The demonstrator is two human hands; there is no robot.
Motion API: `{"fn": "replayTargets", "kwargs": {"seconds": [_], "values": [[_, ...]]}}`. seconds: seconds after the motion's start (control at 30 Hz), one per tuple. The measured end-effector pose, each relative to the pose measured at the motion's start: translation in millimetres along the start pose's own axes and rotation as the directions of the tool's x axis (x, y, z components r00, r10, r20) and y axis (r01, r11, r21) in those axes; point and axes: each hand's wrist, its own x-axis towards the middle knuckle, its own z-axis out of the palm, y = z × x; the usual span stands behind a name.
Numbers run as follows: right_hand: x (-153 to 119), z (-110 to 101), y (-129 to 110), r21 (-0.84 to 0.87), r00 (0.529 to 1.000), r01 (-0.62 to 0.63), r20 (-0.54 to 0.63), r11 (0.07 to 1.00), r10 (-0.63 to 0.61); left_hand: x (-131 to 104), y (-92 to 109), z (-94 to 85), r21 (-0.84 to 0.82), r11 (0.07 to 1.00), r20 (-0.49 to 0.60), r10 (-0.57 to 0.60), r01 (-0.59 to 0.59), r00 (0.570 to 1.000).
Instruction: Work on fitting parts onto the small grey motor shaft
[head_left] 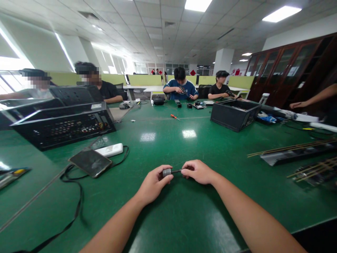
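Observation:
Between my hands, just above the green table (168,211), is a small grey cylindrical part (166,172) with a thin dark shaft pointing right. My left hand (155,182) is closed around the grey cylinder, thumb below and fingers above. At the shaft's far end, my right hand (197,171) pinches the tip between thumb and fingers. The fingertips hide the end of the shaft, so I cannot tell whether a separate piece sits there. The part lies roughly level.
An open black case (68,123) stands at left, near a dark phone (91,162), a white power bank (110,150) and a black cable. An orange screwdriver (173,116) lies ahead. A black box (233,116) and thin rods (289,147) are at right. Several people sit around the table.

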Motion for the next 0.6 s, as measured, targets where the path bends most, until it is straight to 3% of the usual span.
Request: {"fn": "replayTargets", "kwargs": {"seconds": [0.6], "values": [[-0.4, -6.8, 1.2, 0.051, 0.999, -0.034, 0.025, 0.998, 0.033, 0.5, 0.6, -0.1, 0.0, 1.0, 0.016, -0.009, 0.009, 1.0]]}}
